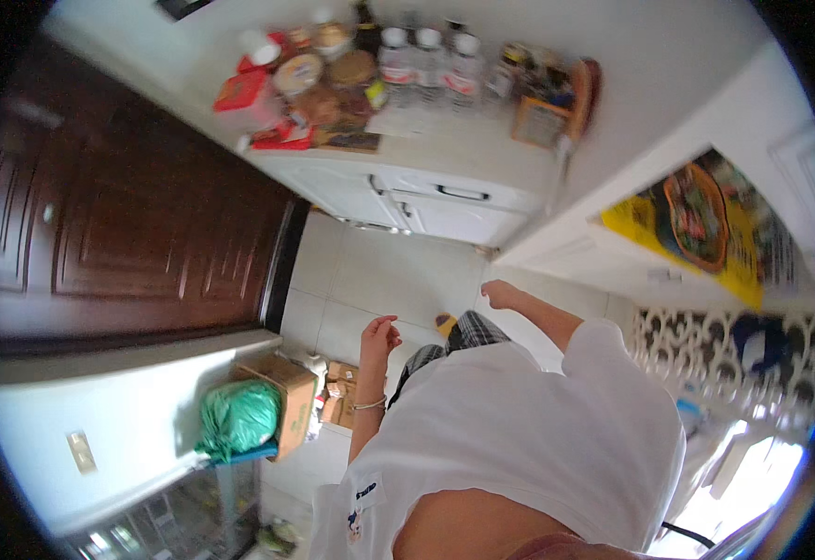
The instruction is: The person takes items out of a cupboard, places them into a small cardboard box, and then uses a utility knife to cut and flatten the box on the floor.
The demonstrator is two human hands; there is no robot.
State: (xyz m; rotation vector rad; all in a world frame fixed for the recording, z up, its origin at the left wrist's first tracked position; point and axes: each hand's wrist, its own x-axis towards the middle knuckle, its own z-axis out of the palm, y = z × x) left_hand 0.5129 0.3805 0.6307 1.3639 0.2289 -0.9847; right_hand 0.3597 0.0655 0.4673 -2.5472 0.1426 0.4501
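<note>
My left hand [381, 334], with a bracelet at the wrist, hangs over the tiled floor to the left of my body. Its fingers are loosely bent and a little apart, with nothing held. On the other side, my right hand [500, 294] is out in front of me with its fingers curled in; no object shows in it. Neither hand touches anything. Ahead of them stands a white cabinet [463, 217] with dark handles. Its top bears several clear plastic bottles [427, 66] with white caps, a red-and-white box [246, 94] and lidded jars [299, 73].
A dark brown panelled door [148, 210] is at the left. Below it, a green plastic bag [239, 416] rests beside a cardboard box [295, 399]. At the right are a yellow printed bag [701, 231] on a white unit and a white openwork panel [666, 343]. Pale tiles [386, 273] cover the floor.
</note>
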